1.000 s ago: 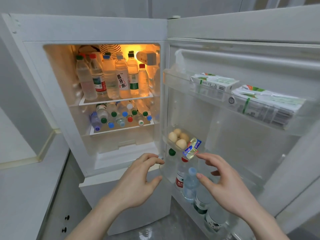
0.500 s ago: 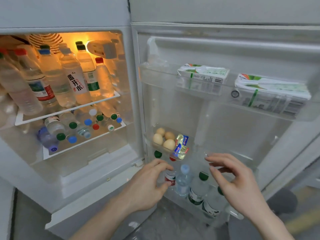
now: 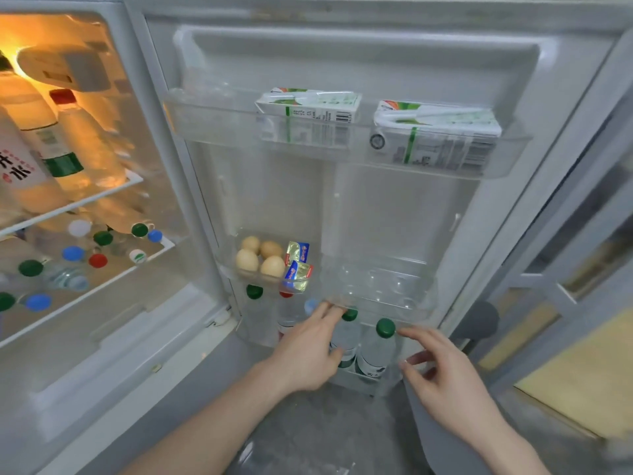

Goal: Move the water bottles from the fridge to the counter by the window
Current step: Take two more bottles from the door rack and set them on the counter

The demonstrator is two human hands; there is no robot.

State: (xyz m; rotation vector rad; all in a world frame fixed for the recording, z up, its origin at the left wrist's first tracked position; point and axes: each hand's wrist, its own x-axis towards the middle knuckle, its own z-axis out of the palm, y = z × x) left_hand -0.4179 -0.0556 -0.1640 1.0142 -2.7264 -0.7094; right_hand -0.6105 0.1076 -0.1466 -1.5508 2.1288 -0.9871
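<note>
The fridge door (image 3: 394,207) stands open. Its bottom rack holds several clear water bottles. Two green-capped bottles stand side by side, one (image 3: 348,334) under my left fingertips and one (image 3: 378,347) to its right. My left hand (image 3: 310,351) reaches against the left one, fingers spread and touching near its cap, not closed around it. My right hand (image 3: 445,375) hovers open just right of the right bottle, thumb and fingers apart. More bottles with blue, red and green caps (image 3: 254,292) stand further left in the rack. Many bottles (image 3: 72,145) fill the lit fridge shelves at left.
A clear door tray (image 3: 380,303) overhangs the bottle caps; it holds eggs (image 3: 260,260) and butter packets (image 3: 297,265). Two milk cartons (image 3: 308,108) lie in the upper door shelf. A grey floor lies below, and a yellow surface (image 3: 582,382) shows at right.
The view has moved closer and to the right, onto the door. Both hands have advanced into the bottom rack, the left now touching a green-capped bottle, the right beside the neighbouring one.
</note>
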